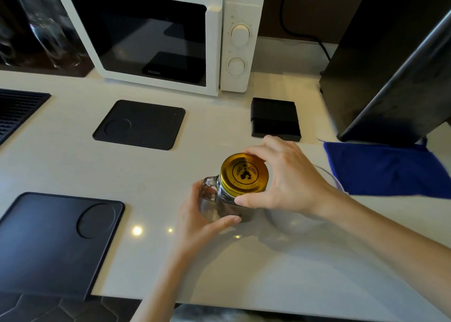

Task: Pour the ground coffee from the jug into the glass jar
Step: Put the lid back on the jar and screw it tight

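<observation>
A glass jar [220,203] with a side handle stands on the white counter [244,268], dark ground coffee showing at its bottom. A gold lid [244,174] with a black emblem sits on its mouth. My left hand [199,218] wraps the jar's body and handle. My right hand [284,182] comes over from the right, with fingers and thumb gripping the lid's rim. Behind my right wrist a clear jug [327,177] is partly visible, mostly hidden by the hand.
A white microwave [158,33] stands at the back. Two black mats [140,124] [56,241] lie left of the jar. A small black box [275,119] sits behind it. A blue cloth [390,170] and a dark appliance [390,65] are at right. Glassware [46,24] stands at back left.
</observation>
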`<action>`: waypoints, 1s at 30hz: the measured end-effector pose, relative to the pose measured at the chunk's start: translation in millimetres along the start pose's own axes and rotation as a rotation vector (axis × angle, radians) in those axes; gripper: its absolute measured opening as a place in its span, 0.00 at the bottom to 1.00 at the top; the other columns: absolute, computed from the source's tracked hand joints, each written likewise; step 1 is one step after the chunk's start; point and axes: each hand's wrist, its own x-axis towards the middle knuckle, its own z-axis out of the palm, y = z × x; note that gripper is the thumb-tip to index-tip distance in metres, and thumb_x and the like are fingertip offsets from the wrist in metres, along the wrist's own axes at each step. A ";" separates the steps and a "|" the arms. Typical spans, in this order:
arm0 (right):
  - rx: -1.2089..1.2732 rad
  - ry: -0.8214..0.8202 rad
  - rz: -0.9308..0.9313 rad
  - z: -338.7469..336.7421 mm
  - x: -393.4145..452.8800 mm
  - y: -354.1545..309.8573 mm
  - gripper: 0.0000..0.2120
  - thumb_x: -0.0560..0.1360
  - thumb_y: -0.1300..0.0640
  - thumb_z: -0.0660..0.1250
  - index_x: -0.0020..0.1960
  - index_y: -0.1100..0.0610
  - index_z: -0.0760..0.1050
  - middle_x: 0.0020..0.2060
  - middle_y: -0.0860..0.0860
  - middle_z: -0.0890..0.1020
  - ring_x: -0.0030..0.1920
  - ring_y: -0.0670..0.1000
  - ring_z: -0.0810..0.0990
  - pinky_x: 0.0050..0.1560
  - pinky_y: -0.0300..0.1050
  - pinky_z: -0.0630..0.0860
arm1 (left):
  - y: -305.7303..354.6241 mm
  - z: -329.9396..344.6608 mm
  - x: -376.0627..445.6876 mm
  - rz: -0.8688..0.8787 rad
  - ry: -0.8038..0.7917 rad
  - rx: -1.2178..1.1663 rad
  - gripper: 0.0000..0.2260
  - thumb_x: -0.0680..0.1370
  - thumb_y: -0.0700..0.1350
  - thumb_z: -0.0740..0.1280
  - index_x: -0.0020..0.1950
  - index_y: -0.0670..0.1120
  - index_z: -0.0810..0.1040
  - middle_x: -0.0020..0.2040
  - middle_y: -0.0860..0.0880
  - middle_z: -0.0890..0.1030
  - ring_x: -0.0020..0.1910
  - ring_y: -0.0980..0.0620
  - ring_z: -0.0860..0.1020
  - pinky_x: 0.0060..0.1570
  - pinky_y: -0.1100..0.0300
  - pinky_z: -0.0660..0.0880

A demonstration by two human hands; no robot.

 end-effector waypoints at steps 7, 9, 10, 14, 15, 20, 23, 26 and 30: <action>-0.027 0.005 -0.003 0.1 4.0 4.2 0.35 0.59 0.35 0.69 0.60 0.53 0.72 0.46 0.46 0.70 0.49 0.48 0.68 0.50 0.45 0.65 | 6.2 -1.9 5.9 0.035 -0.025 0.122 0.35 0.56 0.63 0.76 0.60 0.57 0.69 0.54 0.57 0.81 0.54 0.58 0.79 0.54 0.49 0.77; -0.044 -0.002 0.001 -1.5 11.1 6.9 0.35 0.58 0.34 0.68 0.60 0.53 0.72 0.45 0.46 0.70 0.50 0.48 0.67 0.49 0.45 0.64 | 7.9 -2.5 15.4 0.040 -0.041 0.150 0.37 0.56 0.66 0.75 0.61 0.55 0.69 0.55 0.56 0.80 0.54 0.56 0.79 0.54 0.48 0.76; -0.051 -0.003 0.004 -2.5 15.7 8.9 0.36 0.59 0.34 0.69 0.60 0.53 0.72 0.45 0.46 0.70 0.50 0.48 0.67 0.49 0.45 0.64 | 7.9 -2.6 21.7 0.039 -0.045 0.170 0.38 0.56 0.67 0.74 0.61 0.55 0.69 0.56 0.55 0.80 0.55 0.55 0.78 0.54 0.48 0.76; -0.071 -0.049 0.026 -10.1 41.7 20.3 0.34 0.62 0.37 0.72 0.62 0.53 0.71 0.46 0.47 0.69 0.53 0.50 0.66 0.51 0.47 0.63 | 12.4 0.3 52.9 0.027 -0.044 0.321 0.38 0.55 0.68 0.73 0.59 0.54 0.67 0.56 0.51 0.77 0.55 0.50 0.76 0.50 0.54 0.73; -0.079 -0.061 0.034 -12.2 49.1 23.7 0.34 0.62 0.37 0.72 0.62 0.53 0.70 0.47 0.47 0.69 0.53 0.50 0.66 0.52 0.47 0.63 | 14.1 1.6 61.6 0.026 -0.041 0.362 0.37 0.56 0.66 0.74 0.59 0.52 0.68 0.56 0.50 0.76 0.54 0.50 0.74 0.49 0.56 0.70; -0.077 -0.069 0.092 -17.5 83.0 42.0 0.33 0.63 0.39 0.73 0.63 0.53 0.70 0.49 0.50 0.70 0.55 0.52 0.66 0.54 0.50 0.65 | 20.6 8.3 107.0 0.007 -0.029 0.486 0.36 0.62 0.61 0.75 0.63 0.47 0.68 0.62 0.45 0.74 0.60 0.47 0.72 0.53 0.56 0.70; -0.079 -0.057 0.107 -19.8 99.5 53.0 0.33 0.63 0.40 0.73 0.62 0.54 0.71 0.49 0.51 0.71 0.55 0.53 0.67 0.51 0.49 0.65 | 23.4 11.3 127.6 -0.002 -0.047 0.543 0.37 0.63 0.62 0.73 0.65 0.47 0.66 0.65 0.44 0.73 0.62 0.47 0.72 0.55 0.53 0.72; -0.062 -0.046 0.117 -21.1 111.7 62.1 0.32 0.63 0.40 0.74 0.61 0.54 0.72 0.49 0.52 0.71 0.55 0.54 0.67 0.49 0.47 0.64 | 27.7 14.7 141.8 -0.011 -0.067 0.556 0.37 0.64 0.62 0.72 0.66 0.47 0.65 0.66 0.44 0.72 0.63 0.46 0.71 0.58 0.50 0.74; -0.018 -0.038 0.137 -20.4 115.1 67.6 0.34 0.63 0.41 0.74 0.65 0.54 0.69 0.50 0.51 0.69 0.57 0.53 0.66 0.54 0.50 0.66 | 29.6 17.4 148.4 -0.021 -0.084 0.572 0.37 0.65 0.62 0.71 0.67 0.46 0.64 0.67 0.43 0.72 0.64 0.45 0.70 0.59 0.49 0.73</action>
